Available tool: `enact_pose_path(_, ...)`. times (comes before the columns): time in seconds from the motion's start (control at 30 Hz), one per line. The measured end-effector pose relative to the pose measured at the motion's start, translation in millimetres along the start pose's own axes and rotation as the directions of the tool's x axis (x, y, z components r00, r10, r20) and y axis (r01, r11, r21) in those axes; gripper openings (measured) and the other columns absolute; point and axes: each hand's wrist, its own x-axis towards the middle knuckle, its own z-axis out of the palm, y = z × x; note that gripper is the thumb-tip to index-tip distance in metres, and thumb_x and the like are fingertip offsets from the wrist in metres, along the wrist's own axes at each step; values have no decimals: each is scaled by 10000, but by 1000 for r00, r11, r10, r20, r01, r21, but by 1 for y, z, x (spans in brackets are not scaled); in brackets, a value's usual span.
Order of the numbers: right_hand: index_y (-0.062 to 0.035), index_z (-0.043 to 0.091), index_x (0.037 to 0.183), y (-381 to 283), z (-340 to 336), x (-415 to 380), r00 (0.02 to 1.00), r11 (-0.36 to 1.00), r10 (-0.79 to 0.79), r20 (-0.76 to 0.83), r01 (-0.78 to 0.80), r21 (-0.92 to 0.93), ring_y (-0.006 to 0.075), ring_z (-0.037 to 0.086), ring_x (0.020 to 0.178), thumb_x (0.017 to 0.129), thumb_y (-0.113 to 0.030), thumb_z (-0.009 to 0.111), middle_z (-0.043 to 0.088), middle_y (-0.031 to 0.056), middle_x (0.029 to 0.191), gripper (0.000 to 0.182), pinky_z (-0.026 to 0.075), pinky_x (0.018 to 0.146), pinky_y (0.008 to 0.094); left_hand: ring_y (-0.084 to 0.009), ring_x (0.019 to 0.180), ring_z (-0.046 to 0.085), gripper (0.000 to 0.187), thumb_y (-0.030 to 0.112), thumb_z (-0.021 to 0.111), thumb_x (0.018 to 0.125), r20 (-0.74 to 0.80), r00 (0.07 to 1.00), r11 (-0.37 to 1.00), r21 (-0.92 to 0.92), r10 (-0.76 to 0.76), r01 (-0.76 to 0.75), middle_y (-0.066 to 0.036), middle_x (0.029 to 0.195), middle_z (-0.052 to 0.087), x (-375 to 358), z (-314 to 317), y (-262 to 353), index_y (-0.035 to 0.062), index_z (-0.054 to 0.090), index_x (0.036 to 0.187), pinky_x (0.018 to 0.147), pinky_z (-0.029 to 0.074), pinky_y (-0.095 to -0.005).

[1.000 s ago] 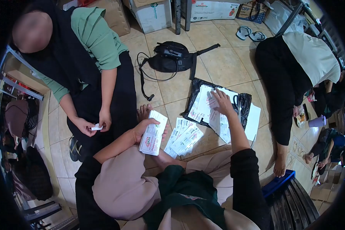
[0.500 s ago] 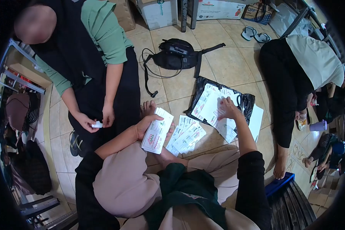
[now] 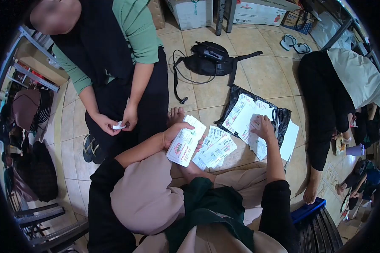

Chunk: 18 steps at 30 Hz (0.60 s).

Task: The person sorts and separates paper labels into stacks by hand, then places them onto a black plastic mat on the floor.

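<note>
My left hand (image 3: 176, 131) is closed around a thick stack of printed labels (image 3: 185, 143), with a red logo and the word "Pepperoni" on the top one. Over to the right, my right hand (image 3: 264, 127) reaches down onto the printed sheets (image 3: 240, 113) on a black plastic bag (image 3: 234, 95). Its fingers are drawn together at a printed label (image 3: 256, 122), partly hidden by the hand. Black-handled scissors (image 3: 277, 116) lie beside it on the bag. More loose labels (image 3: 217, 151) are fanned on the floor between my hands.
A person in green sleeves (image 3: 143, 36) sits at the left, fingering a small white item (image 3: 119, 126). A black waist bag (image 3: 211, 61) with straps lies ahead. Another person (image 3: 325, 92) sits at the right. Flip-flops (image 3: 295, 44), boxes (image 3: 257, 12) and a blue-edged black crate (image 3: 316, 225) surround the floor.
The view has shifted, so everything sits further right. My right hand's spread fingers have drawn together on the sheets. The left hand keeps its stack, now tilted slightly more.
</note>
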Motion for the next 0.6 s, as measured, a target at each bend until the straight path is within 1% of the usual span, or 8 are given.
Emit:
enact_pose_path(0.23, -71, 514, 1078, -11, 23, -20, 987, 985, -111, -113, 95, -141, 343, 614, 798, 714, -320, 693, 556, 167, 949, 476, 519, 666, 416, -346, 1038, 561, 542, 320, 460, 851, -14, 1000, 1000, 3, -12, 12, -231, 1080, 561, -1, 2, 1, -67, 439, 1229, 929, 450, -437)
enact_pose_path(0.3, -61, 553, 1003, -13, 26, -21, 986, 987, -58, -158, 33, -159, 335, 620, 717, 733, -287, 674, 576, 158, 839, 372, 521, 634, 399, -322, 1023, 574, 528, 337, 451, 854, -24, 1000, 998, 68, 7, -5, -198, 1054, 576, -2, 4, 0, -60, 460, 1202, 909, 467, -411)
enact_pose_path(0.37, -45, 587, 915, -19, 20, -21, 977, 991, -45, -210, 18, -130, 301, 626, 678, 765, -185, 632, 617, 124, 812, 210, 513, 576, 372, -385, 1101, 522, 569, 312, 467, 858, -19, 999, 1000, 5, 31, -31, -282, 1137, 526, -2, 2, 0, -72, 393, 1272, 958, 421, -478)
enact_pose_path(0.43, -54, 597, 912, -49, 7, -24, 866, 981, 14, -500, 84, 174, 273, 629, 659, 782, -122, 612, 639, 110, 844, 148, 495, 552, 357, -378, 1083, 538, 561, 340, 460, 865, -31, 999, 1000, -2, 12, -12, -261, 1125, 543, -4, 9, 0, -69, 420, 1247, 944, 437, -459)
enact_pose_path(0.5, -51, 608, 965, -111, -15, -37, 905, 829, 98, -415, 157, 537, 233, 631, 696, 783, -20, 587, 653, 93, 888, 186, 496, 636, 344, -370, 1064, 554, 557, 369, 452, 871, -41, 999, 1000, -12, -16, 15, -240, 1112, 560, -4, 15, -1, -66, 446, 1221, 930, 453, -440)
enact_pose_path(0.53, -8, 611, 937, -145, -20, -44, 868, 725, 20, -496, 329, 605, 257, 633, 869, 749, 43, 596, 646, 127, 921, 196, 483, 772, 321, -350, 1045, 567, 537, 361, 459, 874, -27, 1000, 1000, 8, -8, 8, -226, 1104, 568, -4, 17, -1, -50, 455, 1220, 923, 456, -430)
enact_pose_path(0.57, -19, 617, 937, -177, -18, -57, 874, 736, -5, -486, 332, 590, 257, 623, 924, 737, 67, 582, 640, 124, 957, 221, 475, 805, 335, -329, 1025, 580, 517, 352, 466, 877, -12, 1000, 999, 32, 1, 0, -211, 1096, 577, -3, 19, 1, -34, 464, 1220, 916, 459, -421)
enact_pose_path(0.6, -37, 627, 945, -200, -16, -62, 833, 564, -174, -525, 521, 640, 262, 606, 980, 756, 47, 577, 634, 119, 987, 213, 456, 866, 362, -329, 1025, 580, 517, 352, 466, 877, -9, 1000, 999, 39, -5, 5, -211, 1096, 577, -1, 17, 1, -34, 464, 1220, 916, 459, -421)
